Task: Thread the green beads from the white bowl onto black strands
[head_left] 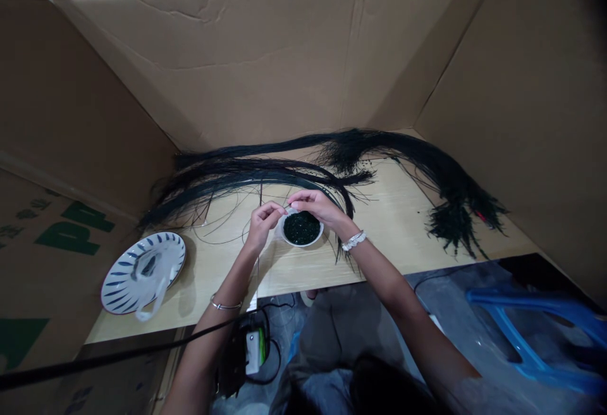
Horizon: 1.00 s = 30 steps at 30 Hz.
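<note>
My left hand is closed in a pinch at the left rim of a small white bowl. From the other side my right hand also pinches, its fingertips close to the left ones above the bowl's far edge. Whatever lies between the fingertips is too fine to make out. Tiny dark green, shiny pieces, like beads, fill the bowl. Behind the hands lie long bundles of thin dark strands, with loose strands curving over the table to the left of the bowl.
Cardboard walls enclose the pale wooden table. On the left, a patterned plate holds a clear plastic bag. Another dark strand bundle with bushy ends lies right. A black cable crosses front left; a blue stool stands below right.
</note>
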{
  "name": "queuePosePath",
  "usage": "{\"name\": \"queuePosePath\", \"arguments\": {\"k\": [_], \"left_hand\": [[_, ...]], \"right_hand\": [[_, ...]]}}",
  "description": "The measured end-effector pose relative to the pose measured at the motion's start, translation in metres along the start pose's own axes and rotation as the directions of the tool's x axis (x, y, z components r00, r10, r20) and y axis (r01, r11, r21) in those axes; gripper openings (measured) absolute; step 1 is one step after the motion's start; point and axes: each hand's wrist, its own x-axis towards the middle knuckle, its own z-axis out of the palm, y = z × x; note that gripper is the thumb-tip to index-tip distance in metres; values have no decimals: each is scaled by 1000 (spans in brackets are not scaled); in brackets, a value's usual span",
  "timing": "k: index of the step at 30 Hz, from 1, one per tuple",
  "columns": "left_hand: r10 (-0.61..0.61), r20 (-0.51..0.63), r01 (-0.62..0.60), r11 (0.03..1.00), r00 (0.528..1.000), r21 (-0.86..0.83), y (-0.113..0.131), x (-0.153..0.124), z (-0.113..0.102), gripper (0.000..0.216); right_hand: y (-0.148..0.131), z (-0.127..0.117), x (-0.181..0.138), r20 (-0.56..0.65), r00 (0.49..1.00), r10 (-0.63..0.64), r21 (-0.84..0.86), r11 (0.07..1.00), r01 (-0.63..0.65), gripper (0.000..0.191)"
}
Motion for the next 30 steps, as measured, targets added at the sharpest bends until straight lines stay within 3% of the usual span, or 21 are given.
{"name": "queuePosePath", "arguments": {"k": [30], "left_hand": [[26,-5,-25,996,1000,85,6,-2,2,31]], "right_hand": [[-8,4,-3,-6,1000,20,2,1000,-20,31]]}}
